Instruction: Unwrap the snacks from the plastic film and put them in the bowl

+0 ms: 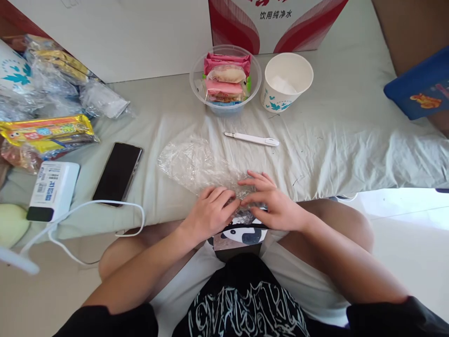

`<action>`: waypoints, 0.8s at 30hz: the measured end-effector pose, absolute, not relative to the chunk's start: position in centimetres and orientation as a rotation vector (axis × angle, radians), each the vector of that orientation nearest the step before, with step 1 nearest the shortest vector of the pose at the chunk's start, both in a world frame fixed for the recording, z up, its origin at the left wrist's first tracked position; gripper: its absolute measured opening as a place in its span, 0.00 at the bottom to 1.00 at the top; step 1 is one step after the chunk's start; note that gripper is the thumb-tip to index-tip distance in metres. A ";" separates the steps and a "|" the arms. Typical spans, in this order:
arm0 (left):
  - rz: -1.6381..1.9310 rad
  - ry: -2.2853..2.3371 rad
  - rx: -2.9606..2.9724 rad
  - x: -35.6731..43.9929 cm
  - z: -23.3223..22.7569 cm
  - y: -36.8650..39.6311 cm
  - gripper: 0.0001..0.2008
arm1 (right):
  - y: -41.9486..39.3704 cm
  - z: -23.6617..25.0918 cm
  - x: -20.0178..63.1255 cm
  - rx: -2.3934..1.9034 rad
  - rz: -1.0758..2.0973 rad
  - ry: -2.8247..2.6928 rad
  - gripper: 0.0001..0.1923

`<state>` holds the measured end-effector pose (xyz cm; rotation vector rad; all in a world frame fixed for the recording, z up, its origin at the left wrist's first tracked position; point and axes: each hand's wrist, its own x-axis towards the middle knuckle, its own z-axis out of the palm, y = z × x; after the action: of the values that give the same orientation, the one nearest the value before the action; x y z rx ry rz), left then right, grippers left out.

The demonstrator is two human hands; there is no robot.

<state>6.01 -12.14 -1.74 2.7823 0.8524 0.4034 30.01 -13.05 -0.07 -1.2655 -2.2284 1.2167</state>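
Note:
A crumpled sheet of clear plastic film (191,161) lies on the pale green cloth in front of me, its near end under my fingers. My left hand (214,211) is curled over that end, the fingers bent and closed on the film. Facing it, my right hand (275,203) touches the film with its fingers spread, thumb apart from index. The two index fingertips nearly meet. Below both hands, a panda-printed item (242,235) sits at my lap, partly hidden. Beyond the film lies a white craft knife (251,139) with its blade end pointing left.
A clear bowl (193,91) of wrapped snacks stands beside a paper cup (280,100) with white material inside. To the left are a phone (117,173), a white device (56,187) with a cable, and snack packets (49,133). A large box (140,37) stands behind; a blue packet (421,89) is right.

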 end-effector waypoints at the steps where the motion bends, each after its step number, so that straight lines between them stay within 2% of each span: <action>1: 0.490 0.857 2.735 6.0 -1.8 -12.2 0.05 | -12.9 -0.3 30.3 -1.285 1.188 -2.134 0.21; 5: 0.810 0.827 2.188 5.9 -1.3 -11.3 0.09 | -11.9 -1.2 31.7 -1.292 1.105 -1.769 0.32; 8: 0.947 0.759 1.747 5.8 -1.2 -10.6 0.11 | -11.4 -1.6 32.1 -1.229 1.051 -1.815 0.35; 11: 0.977 0.735 1.505 5.7 -1.5 -10.4 0.15 | -11.1 -1.6 31.6 -1.108 0.980 -1.992 0.27; 14: 0.875 0.645 1.475 5.3 -1.4 -10.2 0.14 | -11.0 -1.4 30.9 -0.997 0.909 -2.007 0.09; 17: 0.936 0.684 1.555 4.3 -0.7 -9.4 0.18 | -11.1 -1.1 30.7 -1.005 0.894 -1.975 0.08; 19: 0.959 0.941 1.722 3.3 -0.1 -8.6 0.18 | -11.2 -1.0 30.6 -1.028 0.905 -1.986 0.07; 22: 0.624 1.384 2.134 2.1 0.3 -7.6 0.11 | -11.4 -1.0 30.4 -1.005 0.913 -2.042 0.06; 24: 0.385 1.491 2.270 1.7 0.2 -7.4 0.11 | -11.5 -1.0 30.1 -0.946 0.937 -2.082 0.06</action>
<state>1.75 -7.38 0.21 2.2700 1.4910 0.3850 30.14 -11.51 -1.03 -0.9464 -2.0819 0.9374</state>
